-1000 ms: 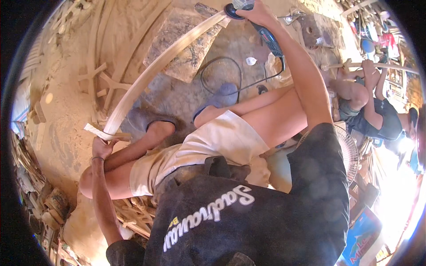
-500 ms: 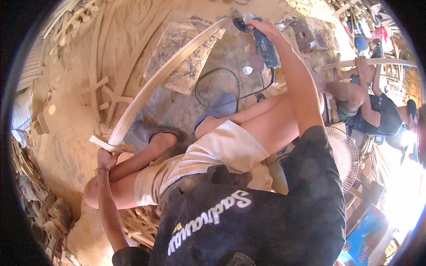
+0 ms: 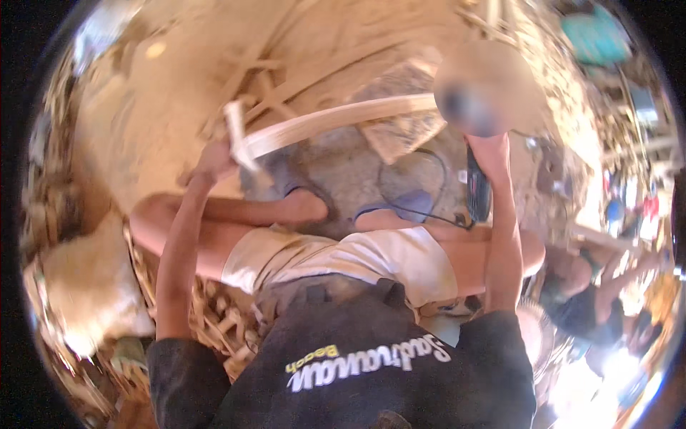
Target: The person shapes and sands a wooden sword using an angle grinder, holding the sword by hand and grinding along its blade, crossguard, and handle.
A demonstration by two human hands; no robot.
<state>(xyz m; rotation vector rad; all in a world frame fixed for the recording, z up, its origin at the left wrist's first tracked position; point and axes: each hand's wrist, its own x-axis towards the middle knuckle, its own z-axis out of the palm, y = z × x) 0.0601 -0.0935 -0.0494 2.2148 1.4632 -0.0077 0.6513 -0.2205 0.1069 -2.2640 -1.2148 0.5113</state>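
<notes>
Left hand [image 3: 214, 161]: yours, fingers curled round the grip end of the sword, just behind the crosspiece [image 3: 238, 129]; a bit smeared by motion.
Right hand [image 3: 491, 151]: closed on the upper part of the power tool, wrist bent upward; a round blurred patch hides your fingertips, so can't tell exact finger placement.
Wooden sword [image 3: 329, 123]: pale, curved, held up in front of you; runs from your left hand across to the blurred patch near your right.
Power tool [image 3: 478, 193]: dark body hanging below your right hand, above your right thigh; its head is lost in the blur.
Blade tip vs tool: can't tell whether touching or apart.
Cord [image 3: 444, 175]: dark loop on the ground, between the slab and the tool.
Slab [image 3: 404, 136]: rough, worn, on the ground below the far half of the blade.
Shorts [image 3: 350, 250]: light; knees spread wide, feet in front.
Left side: pale sack [image 3: 96, 289], wood scraps [image 3: 218, 314] by your hip.
Right side: round fan [image 3: 534, 332] near your elbow; another person [image 3: 575, 311] seated beyond, blurred.
</notes>
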